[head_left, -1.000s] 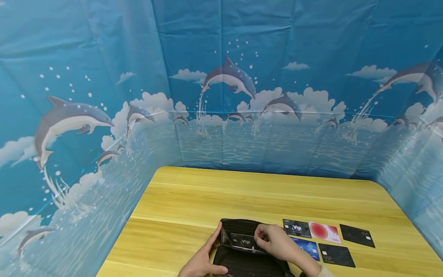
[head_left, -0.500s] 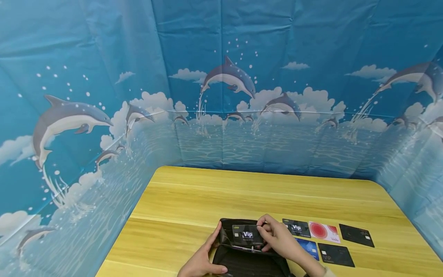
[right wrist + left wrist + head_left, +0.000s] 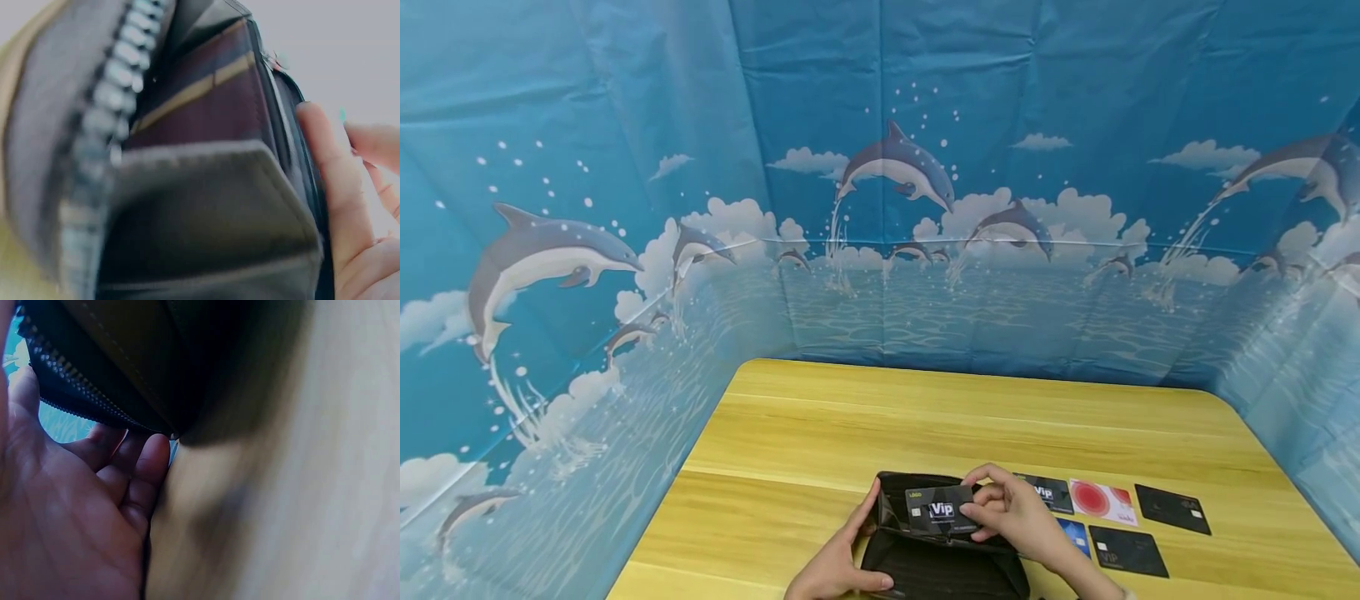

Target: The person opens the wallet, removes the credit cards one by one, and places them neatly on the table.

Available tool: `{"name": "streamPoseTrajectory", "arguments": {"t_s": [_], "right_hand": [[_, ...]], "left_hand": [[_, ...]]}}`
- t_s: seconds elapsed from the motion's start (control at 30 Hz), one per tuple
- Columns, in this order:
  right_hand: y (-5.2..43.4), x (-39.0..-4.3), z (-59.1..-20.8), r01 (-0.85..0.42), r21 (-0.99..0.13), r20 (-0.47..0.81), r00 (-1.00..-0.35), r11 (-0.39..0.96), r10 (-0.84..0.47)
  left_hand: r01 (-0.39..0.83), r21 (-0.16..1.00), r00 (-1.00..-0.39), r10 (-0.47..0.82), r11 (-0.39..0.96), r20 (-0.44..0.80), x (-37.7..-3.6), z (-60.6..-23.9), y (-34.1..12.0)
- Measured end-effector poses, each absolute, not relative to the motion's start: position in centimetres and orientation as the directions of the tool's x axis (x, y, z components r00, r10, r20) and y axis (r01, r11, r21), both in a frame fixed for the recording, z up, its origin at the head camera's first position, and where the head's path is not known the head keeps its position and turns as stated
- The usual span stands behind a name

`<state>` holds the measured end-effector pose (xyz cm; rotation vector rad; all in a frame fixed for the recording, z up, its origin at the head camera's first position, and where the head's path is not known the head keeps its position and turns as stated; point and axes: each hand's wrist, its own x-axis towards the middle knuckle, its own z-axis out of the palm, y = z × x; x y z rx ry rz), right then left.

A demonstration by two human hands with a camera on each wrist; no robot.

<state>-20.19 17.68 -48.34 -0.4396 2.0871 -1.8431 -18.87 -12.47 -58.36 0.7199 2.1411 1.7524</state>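
Observation:
A black zip wallet stands spread open at the table's front edge, its zipper teeth visible in the left wrist view. My left hand grips its left side, thumb on the near flap and fingers along the side. Between the thumb and fingers of my right hand, the right end of a black Vip card is pinched. Most of the card's face shows above the wallet's middle divider. Seen from the right wrist, a pleated inner compartment gapes.
Right of the wallet lie several cards in two rows: a black Vip card partly behind my right hand, a red and white card, a black card, a blue card and another black card. A dolphin-print curtain surrounds the wooden table.
The Vip card has risen out of the wallet's pocket and shifted slightly right, pinched by my right hand, which moved up and right. My left hand keeps its place on the wallet.

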Motion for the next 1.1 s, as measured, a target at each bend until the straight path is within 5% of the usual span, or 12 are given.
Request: {"name": "streamPoseTrajectory", "arguments": {"t_s": [0.33, 0.53, 0.73, 0.93, 1.1], "right_hand": [[22.3, -19.8, -48.2, -0.043, -0.994, 0.031, -0.992, 0.096, -0.12], [26.5, -19.8, -48.9, -0.019, -0.995, 0.032, -0.991, 0.098, 0.133], [31.4, -19.5, -50.6, 0.035, -0.999, -0.028, -0.913, 0.011, 0.407], [36.8, -18.9, -51.8, 0.205, -0.968, -0.253, -0.801, -0.148, 0.543], [40.4, -18.3, -53.5, 0.412, -0.91, -0.361, -0.74, -0.042, 0.567]], "left_hand": [[0.22, 0.969, -0.831, 0.542, 0.111, 0.127, -19.1, -58.4, -12.5], [0.213, 0.973, -0.828, 0.546, 0.09, 0.131, -19.0, -58.4, -12.5], [0.213, 0.971, -0.828, 0.547, 0.108, 0.121, -18.9, -58.5, -12.5], [0.225, 0.967, -0.827, 0.549, 0.118, 0.125, -18.9, -58.6, -12.7], [0.236, 0.957, -0.836, 0.537, 0.167, 0.112, -18.7, -58.4, -12.8]]}}
